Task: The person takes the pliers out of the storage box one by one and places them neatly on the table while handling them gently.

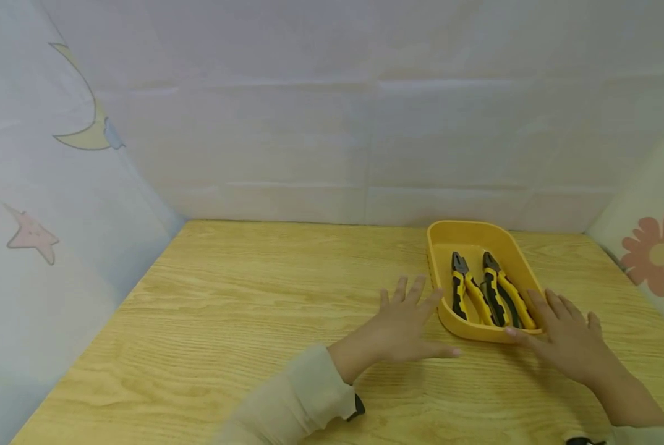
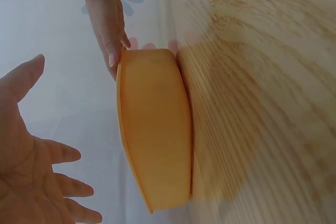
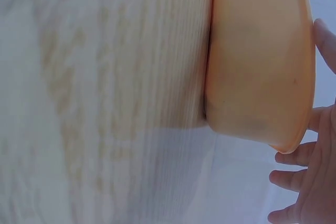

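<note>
A yellow plastic tray (image 1: 471,330) stands on the wooden table with two pairs of combination pliers in it. The left pliers (image 1: 479,301) and the right pliers (image 1: 510,295) lie side by side, dark jaws towards the back, yellow-and-black handles towards me. My left hand (image 1: 404,330) hovers by the tray's near left side, fingers spread; the left wrist view shows a gap between this hand (image 2: 31,182) and the tray (image 2: 155,129). At the near right corner, my right hand (image 1: 571,343) has its fingers extended, with thumb and fingertips at the rim. Neither hand holds any pliers.
The wood-grain table (image 1: 243,296) stretches to the left of the tray. A pale cloth (image 1: 287,123) hangs behind the table's far edge, and patterned cloth with a moon, a star and a flower (image 1: 660,254) hangs at both sides.
</note>
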`<state>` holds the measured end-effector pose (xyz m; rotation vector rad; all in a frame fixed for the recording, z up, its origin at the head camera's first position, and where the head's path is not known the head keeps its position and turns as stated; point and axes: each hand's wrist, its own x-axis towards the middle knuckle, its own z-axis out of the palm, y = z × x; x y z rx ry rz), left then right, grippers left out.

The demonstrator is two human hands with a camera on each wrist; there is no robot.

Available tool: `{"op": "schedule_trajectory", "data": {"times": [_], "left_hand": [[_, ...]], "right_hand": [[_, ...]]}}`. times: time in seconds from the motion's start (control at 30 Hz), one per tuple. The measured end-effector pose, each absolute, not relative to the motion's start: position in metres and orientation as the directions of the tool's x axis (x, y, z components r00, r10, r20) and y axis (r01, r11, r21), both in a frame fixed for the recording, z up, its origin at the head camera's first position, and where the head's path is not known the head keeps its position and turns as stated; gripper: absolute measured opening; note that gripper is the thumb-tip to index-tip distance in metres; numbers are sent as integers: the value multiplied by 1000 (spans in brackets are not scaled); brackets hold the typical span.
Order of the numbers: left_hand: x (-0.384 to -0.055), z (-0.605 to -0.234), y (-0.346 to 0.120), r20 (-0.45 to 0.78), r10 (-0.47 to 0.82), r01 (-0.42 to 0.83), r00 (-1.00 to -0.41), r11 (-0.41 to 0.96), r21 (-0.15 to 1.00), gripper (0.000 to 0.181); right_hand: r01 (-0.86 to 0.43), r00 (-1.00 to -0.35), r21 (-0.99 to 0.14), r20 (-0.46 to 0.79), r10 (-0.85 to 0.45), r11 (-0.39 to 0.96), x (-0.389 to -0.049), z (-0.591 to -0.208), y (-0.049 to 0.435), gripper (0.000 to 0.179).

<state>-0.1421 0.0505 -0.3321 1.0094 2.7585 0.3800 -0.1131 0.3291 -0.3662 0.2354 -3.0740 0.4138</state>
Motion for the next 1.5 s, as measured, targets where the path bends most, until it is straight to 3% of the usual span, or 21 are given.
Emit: {"op": "schedule_trajectory", "data": {"times": [0.8, 1.5], "left_hand": [[-144, -327, 72, -107, 705, 628, -701, 682, 374, 87], [-145, -331, 85, -136, 696, 596, -705, 686, 419, 83]], "right_hand": [[-166, -983, -274, 120, -138, 947, -109, -372, 335, 80], [-101, -993, -233, -38, -112, 967, -110, -369, 336, 80]]}}
